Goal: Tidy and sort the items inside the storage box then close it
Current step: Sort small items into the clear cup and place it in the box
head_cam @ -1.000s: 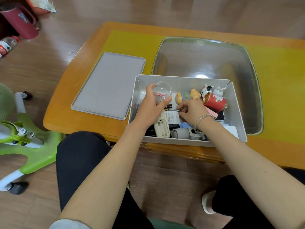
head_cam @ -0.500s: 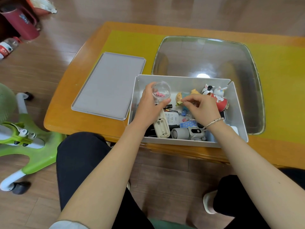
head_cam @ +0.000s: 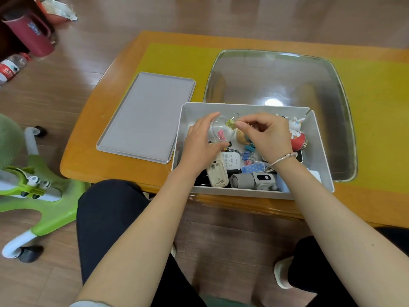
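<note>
The grey storage box sits open at the near edge of the wooden table, its lid lying flat just to its left. Over the far left part of the box, the left hand grips a small clear jar, tilted toward the right, with pink clips visible inside. Right at the jar's mouth the right hand pinches a yellow-green binder clip between thumb and forefinger, its other fingers loosely curled; a silver bracelet circles that wrist.

Beneath the hands the box is crowded. More loose binder clips, blue and pink, lie in the middle beside a white remote. A cream-coloured device and a grey camera-like gadget lie along the near wall. A red tin and a small rabbit figure stand at the far right, partly hidden by the right hand, as is a yellowish toy under the fingers.

Beyond the box lies a large clear glass panel on a yellow-green mat. On the floor to the left are a green-and-white chair base, a dark red jug and a plastic bottle.
</note>
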Available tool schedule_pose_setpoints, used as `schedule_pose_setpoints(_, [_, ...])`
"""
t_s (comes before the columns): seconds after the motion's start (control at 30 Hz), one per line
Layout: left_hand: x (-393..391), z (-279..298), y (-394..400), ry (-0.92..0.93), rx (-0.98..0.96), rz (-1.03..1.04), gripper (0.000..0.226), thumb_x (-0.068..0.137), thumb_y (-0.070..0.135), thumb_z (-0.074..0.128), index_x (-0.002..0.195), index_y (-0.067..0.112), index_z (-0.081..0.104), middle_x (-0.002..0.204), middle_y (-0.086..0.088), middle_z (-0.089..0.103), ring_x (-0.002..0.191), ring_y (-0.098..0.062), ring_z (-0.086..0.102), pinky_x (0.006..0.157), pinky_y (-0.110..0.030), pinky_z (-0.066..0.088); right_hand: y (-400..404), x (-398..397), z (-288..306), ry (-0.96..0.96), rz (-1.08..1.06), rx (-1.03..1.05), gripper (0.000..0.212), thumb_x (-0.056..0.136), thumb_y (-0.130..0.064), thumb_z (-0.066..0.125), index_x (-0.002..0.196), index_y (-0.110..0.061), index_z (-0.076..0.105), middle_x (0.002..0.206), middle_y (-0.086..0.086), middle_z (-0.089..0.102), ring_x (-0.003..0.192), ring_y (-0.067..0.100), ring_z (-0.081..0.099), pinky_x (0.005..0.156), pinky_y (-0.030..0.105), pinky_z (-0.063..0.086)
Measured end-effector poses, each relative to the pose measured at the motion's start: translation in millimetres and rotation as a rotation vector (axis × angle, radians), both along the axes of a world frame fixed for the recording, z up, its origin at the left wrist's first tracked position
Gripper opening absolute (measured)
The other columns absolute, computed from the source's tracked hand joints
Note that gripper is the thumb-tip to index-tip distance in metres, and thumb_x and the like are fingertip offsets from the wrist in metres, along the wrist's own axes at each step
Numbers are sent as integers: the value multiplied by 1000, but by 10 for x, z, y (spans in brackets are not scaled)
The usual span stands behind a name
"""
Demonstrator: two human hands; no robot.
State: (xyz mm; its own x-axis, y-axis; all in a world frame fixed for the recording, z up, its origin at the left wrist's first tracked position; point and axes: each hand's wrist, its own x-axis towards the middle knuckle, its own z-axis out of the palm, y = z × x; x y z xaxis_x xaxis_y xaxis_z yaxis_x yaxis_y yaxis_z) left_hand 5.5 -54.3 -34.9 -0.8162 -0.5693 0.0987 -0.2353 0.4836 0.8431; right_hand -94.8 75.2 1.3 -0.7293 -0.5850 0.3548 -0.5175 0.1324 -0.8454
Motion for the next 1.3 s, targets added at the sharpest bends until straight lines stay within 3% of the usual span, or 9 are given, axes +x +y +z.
schedule_pose_setpoints(0.17, [5, 10, 22, -37, -10, -22, 69, 76, 33, 79, 136, 30, 45, 129, 7, 53, 123, -15, 42, 103, -40, 38, -112, 23, -38, -85, 2, 83, 32, 80, -15, 73, 109, -25, 64, 74, -10, 61, 59, 18, 49, 63, 28, 48])
schedule_pose_setpoints(0.23, [-3, 21, 21, -77, -17, 32, 63, 77, 44, 75, 132, 27, 49, 123, 8, 56, 120, -16, 46, 103, -44, 38, -101, 24, -90, -105, -71, 86, 24, 82, -11, 70, 104, -19, 65, 78, -9, 61, 64, 25, 55, 66, 30, 50])
schedule_pose_setpoints(0.37, [2, 19, 6, -96, 47, 47, 57, 79, 57, 67, 126, 26, 53, 111, 10, 57, 115, -17, 48, 100, -46, 40, -37, 34, -163, 7, -172, 83, 10, 82, -12, 69, 92, -14, 72, 93, -10, 56, 73, -1, 52, 68, 10, 44])
schedule_pose_setpoints(0.53, [-8, 7, 8, -108, -15, 12, 68, 75, 35, 80, 133, 27, 47, 124, 4, 56, 120, -19, 46, 102, -47, 40, 29, 43, -191, 61, -219, 58, 17, 82, -9, 69, 98, -10, 73, 94, 3, 63, 78, -4, 54, 73, 3, 42])
schedule_pose_setpoints(0.7, [-8, -7, 2, -82, -58, -1, 72, 74, 22, 82, 135, 30, 46, 127, 4, 53, 121, -18, 44, 102, -46, 41, 2, 74, -213, -66, -167, 8, 30, 78, -11, 74, 102, -18, 59, 78, -9, 63, 66, -1, 58, 66, 12, 49])
schedule_pose_setpoints(0.9, [4, -3, 14, -84, -44, -75, 70, 74, 28, 81, 134, 34, 46, 123, 8, 55, 121, -18, 44, 102, -48, 39, -14, 112, -256, 228, -139, 152, 28, 76, -23, 76, 101, -11, 71, 85, -5, 65, 68, 7, 53, 70, 19, 46])
schedule_pose_setpoints(1.03, [-2, -10, 1, -108, 34, -30, 66, 75, 41, 78, 131, 32, 44, 114, 9, 56, 113, -17, 52, 99, -47, 43, 31, 30, -234, 212, -191, 87, 28, 85, -17, 66, 112, -16, 65, 94, -7, 60, 64, 0, 45, 69, 7, 38])
schedule_pose_setpoints(1.13, [-19, -4, -14, -125, 127, 61, 68, 80, 56, 68, 134, 24, 41, 122, 3, 58, 111, -16, 56, 95, -39, 48, 111, -47, -249, 156, -282, 65, 23, 89, -12, 58, 111, -14, 65, 91, -2, 64, 72, 3, 53, 73, 11, 43])
schedule_pose_setpoints(1.3, [-25, -10, -41, -63, 187, 136, 63, 84, 56, 62, 130, 18, 43, 116, 5, 61, 104, -12, 59, 85, -31, 50, 227, -185, -290, 74, -368, 244, 19, 87, -14, 63, 103, -9, 71, 84, 2, 69, 64, 0, 54, 71, 8, 41])
